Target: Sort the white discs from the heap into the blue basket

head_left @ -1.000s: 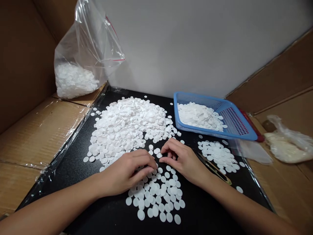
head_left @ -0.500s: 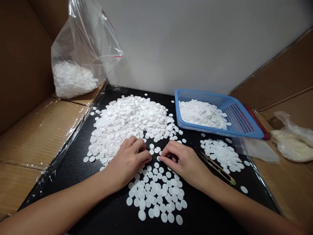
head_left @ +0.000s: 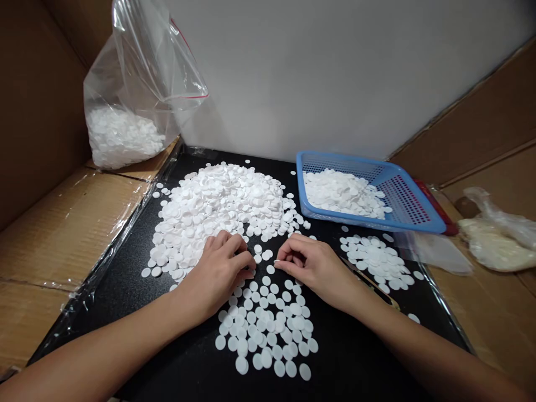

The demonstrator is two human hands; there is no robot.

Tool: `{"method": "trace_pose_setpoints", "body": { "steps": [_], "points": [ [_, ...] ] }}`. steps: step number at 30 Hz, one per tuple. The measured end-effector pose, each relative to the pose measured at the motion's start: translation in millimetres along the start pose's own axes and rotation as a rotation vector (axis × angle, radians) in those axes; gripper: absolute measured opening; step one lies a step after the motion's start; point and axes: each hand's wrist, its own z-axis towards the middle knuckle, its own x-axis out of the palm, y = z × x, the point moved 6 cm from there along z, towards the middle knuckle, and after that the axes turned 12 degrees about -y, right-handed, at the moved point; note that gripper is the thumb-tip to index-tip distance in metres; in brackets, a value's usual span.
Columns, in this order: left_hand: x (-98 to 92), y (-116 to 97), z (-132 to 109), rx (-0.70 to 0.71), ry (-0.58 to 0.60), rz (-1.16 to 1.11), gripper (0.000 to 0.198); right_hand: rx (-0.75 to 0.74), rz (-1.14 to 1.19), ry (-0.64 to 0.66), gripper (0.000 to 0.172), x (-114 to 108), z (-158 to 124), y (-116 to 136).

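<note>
Pinching flat white disc (head_left: 277, 261) in right hand (head_left: 313, 269); since earlier, drew curled left hand (head_left: 221, 269) back, cannot tell hold.

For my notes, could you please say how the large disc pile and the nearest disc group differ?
The large pile is heaped; the nearest group lies nearly flat. The large pile holds far more discs than the nearest group. Both are white, round discs on the black surface.
</note>
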Motion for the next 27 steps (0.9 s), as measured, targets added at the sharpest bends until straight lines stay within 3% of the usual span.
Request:
{"method": "trace_pose_setpoints", "body": {
  "steps": [7, 12, 15, 20, 24, 27],
  "points": [
    [1.5, -1, -1, -0.032, 0.012, -0.01, 0.009, 0.052, 0.05, 0.164, 0.017, -1, -2, -6],
    [2.4, -2, -1, -0.017, 0.044, 0.038, 0.011, -0.076, -0.089, -0.005, 0.014, -3, 2, 1],
    [0.9, -7, 1, 0.033, -0.01, 0.053, 0.009, -0.203, -0.102, -0.062, 0.008, 3, 1, 8],
    [-2.3, -14, 2, 0.142, -0.073, 0.049, 0.012, -0.302, -0.095, -0.092, 0.012, 10, -3, 11],
    [-5.8, -6, 2, 0.083, -0.017, -0.013, 0.013, -0.368, -0.084, -0.085, 0.014, 9, -5, 17],
    [-10.8, 3, 4, 0.019, -0.044, 0.018, 0.011, -0.398, -0.12, -0.056, 0.014, 11, -7, 19]
  ]
}}
